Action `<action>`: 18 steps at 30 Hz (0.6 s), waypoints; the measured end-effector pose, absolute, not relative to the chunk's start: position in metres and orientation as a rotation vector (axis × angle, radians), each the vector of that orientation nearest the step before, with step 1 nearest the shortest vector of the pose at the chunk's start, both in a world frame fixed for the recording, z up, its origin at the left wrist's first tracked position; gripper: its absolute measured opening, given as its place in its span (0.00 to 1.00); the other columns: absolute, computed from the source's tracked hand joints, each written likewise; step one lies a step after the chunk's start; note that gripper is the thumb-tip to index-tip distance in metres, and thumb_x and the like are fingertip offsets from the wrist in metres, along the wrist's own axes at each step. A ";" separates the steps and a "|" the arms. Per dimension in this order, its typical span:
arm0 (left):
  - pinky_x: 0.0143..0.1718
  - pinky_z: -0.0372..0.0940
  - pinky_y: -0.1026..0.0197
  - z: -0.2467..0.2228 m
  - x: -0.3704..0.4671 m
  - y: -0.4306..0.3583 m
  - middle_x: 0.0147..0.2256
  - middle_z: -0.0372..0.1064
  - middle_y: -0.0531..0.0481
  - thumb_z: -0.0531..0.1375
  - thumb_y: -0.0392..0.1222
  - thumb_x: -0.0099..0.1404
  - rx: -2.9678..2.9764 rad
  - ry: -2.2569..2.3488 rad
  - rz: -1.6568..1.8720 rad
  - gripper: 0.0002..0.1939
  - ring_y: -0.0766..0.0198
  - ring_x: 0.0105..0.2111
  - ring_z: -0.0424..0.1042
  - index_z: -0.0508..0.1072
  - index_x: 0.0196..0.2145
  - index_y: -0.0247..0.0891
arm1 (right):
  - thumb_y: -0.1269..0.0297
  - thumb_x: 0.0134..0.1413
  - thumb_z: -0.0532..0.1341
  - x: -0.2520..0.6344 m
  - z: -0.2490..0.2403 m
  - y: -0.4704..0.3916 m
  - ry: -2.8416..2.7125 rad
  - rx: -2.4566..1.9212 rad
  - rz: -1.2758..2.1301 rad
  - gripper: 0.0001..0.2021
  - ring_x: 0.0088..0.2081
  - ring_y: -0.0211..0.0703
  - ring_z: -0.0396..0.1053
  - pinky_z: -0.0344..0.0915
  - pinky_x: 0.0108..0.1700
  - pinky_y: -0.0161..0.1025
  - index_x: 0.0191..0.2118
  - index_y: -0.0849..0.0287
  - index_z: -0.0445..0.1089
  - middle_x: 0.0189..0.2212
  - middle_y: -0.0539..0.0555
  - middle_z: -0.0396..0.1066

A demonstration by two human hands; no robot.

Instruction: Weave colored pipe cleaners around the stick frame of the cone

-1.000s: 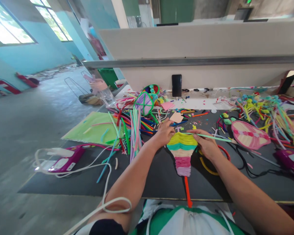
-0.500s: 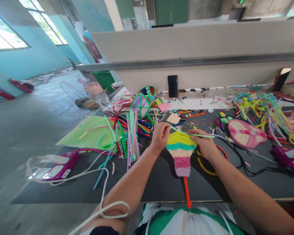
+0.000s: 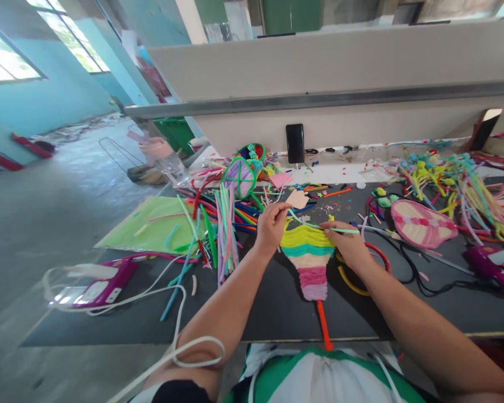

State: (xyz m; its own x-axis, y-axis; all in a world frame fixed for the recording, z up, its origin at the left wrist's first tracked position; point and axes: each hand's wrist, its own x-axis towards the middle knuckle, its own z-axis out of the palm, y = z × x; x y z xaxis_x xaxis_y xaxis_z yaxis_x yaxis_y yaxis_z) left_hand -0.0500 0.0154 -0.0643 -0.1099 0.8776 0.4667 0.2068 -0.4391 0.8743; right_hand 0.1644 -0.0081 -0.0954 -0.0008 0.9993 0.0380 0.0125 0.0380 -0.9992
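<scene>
A fan-shaped piece of pipe-cleaner work (image 3: 308,262), striped yellow, teal, cream, pink and lilac, lies over the dark table with its orange handle (image 3: 324,326) pointing at me. Along its yellow upper edge runs a pale green pipe cleaner (image 3: 304,223), slightly bowed. My left hand (image 3: 272,226) pinches the left end of this pipe cleaner beside the piece's upper left corner. At the upper right corner my right hand (image 3: 345,243) is closed on the same pipe cleaner, whose free end sticks out past the fingers. Its fingertips also touch the yellow edge.
Bundled pipe cleaners (image 3: 225,232) and a green bag (image 3: 138,229) lie to the left. Purple devices stand left (image 3: 105,284) and right (image 3: 493,268). A white cord (image 3: 181,330) crosses my left forearm. A pink oval piece (image 3: 422,223) and a phone (image 3: 295,144) lie beyond.
The pale green pipe cleaner now bows between my hands, its left end lifted slightly. My left hand has risen a little; my right hand has slid slightly left.
</scene>
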 end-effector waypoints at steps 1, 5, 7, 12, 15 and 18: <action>0.28 0.59 0.68 -0.064 -0.051 0.017 0.28 0.67 0.52 0.59 0.33 0.59 1.485 1.170 1.585 0.08 0.70 0.25 0.64 0.76 0.36 0.38 | 0.59 0.43 0.65 0.164 -0.095 -0.008 -1.253 -1.196 1.161 0.12 0.32 0.45 0.70 0.65 0.35 0.40 0.35 0.57 0.77 0.31 0.54 0.76; 0.19 0.57 0.71 -0.063 -0.068 0.026 0.25 0.64 0.55 0.60 0.27 0.55 0.843 0.960 1.371 0.08 0.78 0.16 0.55 0.73 0.34 0.34 | 0.59 0.44 0.64 0.164 -0.096 -0.007 -1.286 -1.208 1.132 0.12 0.33 0.45 0.70 0.65 0.35 0.40 0.35 0.57 0.77 0.31 0.54 0.76; 0.20 0.60 0.72 -0.061 -0.077 0.030 0.28 0.68 0.52 0.60 0.26 0.54 0.635 0.874 1.269 0.11 0.78 0.17 0.60 0.73 0.36 0.33 | 0.59 0.44 0.64 0.165 -0.097 -0.007 -1.296 -1.222 1.116 0.12 0.34 0.44 0.70 0.64 0.35 0.40 0.35 0.57 0.77 0.32 0.54 0.76; 0.40 0.70 0.65 -0.059 -0.078 0.026 0.41 0.74 0.39 0.55 0.25 0.55 0.607 0.718 1.255 0.17 0.61 0.43 0.75 0.72 0.42 0.30 | 0.56 0.48 0.62 0.172 -0.094 -0.004 -1.352 -1.192 1.164 0.14 0.36 0.46 0.70 0.65 0.38 0.41 0.39 0.57 0.76 0.34 0.54 0.75; 0.55 0.64 0.54 -0.060 -0.071 0.020 0.50 0.71 0.37 0.51 0.25 0.52 0.707 0.590 1.221 0.27 0.56 0.54 0.68 0.68 0.51 0.30 | 0.53 0.53 0.59 0.181 -0.091 0.004 -1.592 -1.159 0.990 0.15 0.47 0.50 0.68 0.63 0.50 0.48 0.41 0.54 0.77 0.42 0.56 0.74; 0.60 0.57 0.49 -0.060 -0.066 0.016 0.55 0.67 0.37 0.50 0.25 0.50 0.785 0.524 1.213 0.32 0.55 0.57 0.64 0.66 0.54 0.30 | 0.52 0.50 0.62 0.189 -0.088 0.012 -1.690 -1.136 0.641 0.14 0.52 0.53 0.64 0.58 0.56 0.51 0.38 0.53 0.78 0.45 0.59 0.71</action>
